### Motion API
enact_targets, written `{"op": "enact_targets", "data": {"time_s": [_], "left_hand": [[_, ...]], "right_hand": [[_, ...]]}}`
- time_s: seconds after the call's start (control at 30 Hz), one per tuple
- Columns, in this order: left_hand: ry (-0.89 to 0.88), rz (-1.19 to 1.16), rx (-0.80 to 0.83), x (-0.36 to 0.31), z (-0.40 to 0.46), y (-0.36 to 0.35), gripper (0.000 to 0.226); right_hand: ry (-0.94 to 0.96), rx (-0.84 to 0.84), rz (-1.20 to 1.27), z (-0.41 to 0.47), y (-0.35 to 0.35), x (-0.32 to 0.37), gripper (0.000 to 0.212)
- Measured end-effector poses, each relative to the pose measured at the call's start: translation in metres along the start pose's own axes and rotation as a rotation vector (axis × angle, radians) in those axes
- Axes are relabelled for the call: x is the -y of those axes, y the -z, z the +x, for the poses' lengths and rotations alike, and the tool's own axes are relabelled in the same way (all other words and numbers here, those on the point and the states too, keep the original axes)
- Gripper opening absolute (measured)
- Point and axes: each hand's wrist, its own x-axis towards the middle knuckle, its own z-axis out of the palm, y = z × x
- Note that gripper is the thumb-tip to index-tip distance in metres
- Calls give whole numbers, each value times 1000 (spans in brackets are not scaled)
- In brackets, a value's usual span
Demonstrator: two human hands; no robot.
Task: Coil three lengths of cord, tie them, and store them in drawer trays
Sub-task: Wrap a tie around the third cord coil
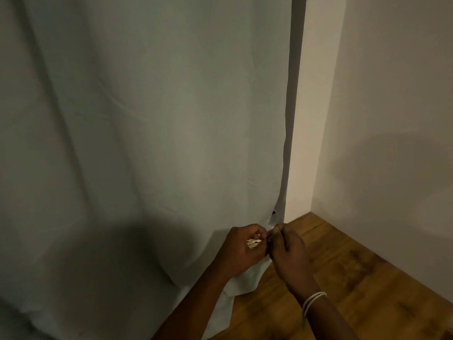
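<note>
a wooden floor [343,278] with the hem of a pale curtain [242,285] resting on it.

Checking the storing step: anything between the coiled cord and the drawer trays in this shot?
Cannot tell: no drawer or tray is in view. The left hand holds the coiled cord, the right hand pinches its end. Behind the hands hangs a curtain; what it covers is hidden.
</note>
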Motion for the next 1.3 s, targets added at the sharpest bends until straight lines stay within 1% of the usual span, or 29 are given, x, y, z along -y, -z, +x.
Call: {"op": "enact_targets", "data": {"time_s": [0.07, 0.13, 0.23, 0.3, 0.4, 0.5, 0.6, 0.73, 0.8, 0.9, 0.97, 1.07, 1.2, 1.3], "left_hand": [[5, 17, 25, 1, -1, -2, 7], [39, -20, 17, 1, -2, -4, 8], [120, -125, -45, -2, -1, -4, 9], [137, -150, -84, -2, -1, -3, 7], [174, -204, -89, -3, -2, -2, 9], [226, -236, -82, 0, -5, -2, 9], [189, -172, -44, 2, -6, 2, 9], [12, 19, 57, -4, -7, 19, 14], [-6, 35, 78, -2, -8, 22, 18], [18, 26, 62, 3, -14, 20, 16], [66, -31, 45, 5, -17, 17, 14], [237, -237, -14, 1, -17, 19, 12], [322, -412, -113, -3, -15, 18, 14], [427, -555, -186, -6, -16, 17, 14]], "right_hand": [[-47, -21, 57, -2, -1, -1, 27], [-100, -35, 142, -3, -1, 1, 28], [-181, -18, 335, -2, 1, 6, 30], [-212, 11, 410, -1, 1, 8, 32], [-184, 53, 378, 5, 0, 5, 34], [-160, 81, 312, 9, -1, 2, 32], [-149, 119, 269, 8, 0, 3, 31], [-120, 165, 262, 5, 1, 8, 32], [-134, 161, 272, 3, -1, 6, 32], [-143, 149, 302, -3, -4, 3, 34], [-159, 138, 330, -5, -6, 2, 34], [-113, 115, 329, -6, -11, 3, 29], [58, 47, 138, -13, -21, 7, 22], [130, -16, 37, -18, -26, 2, 16]]}}
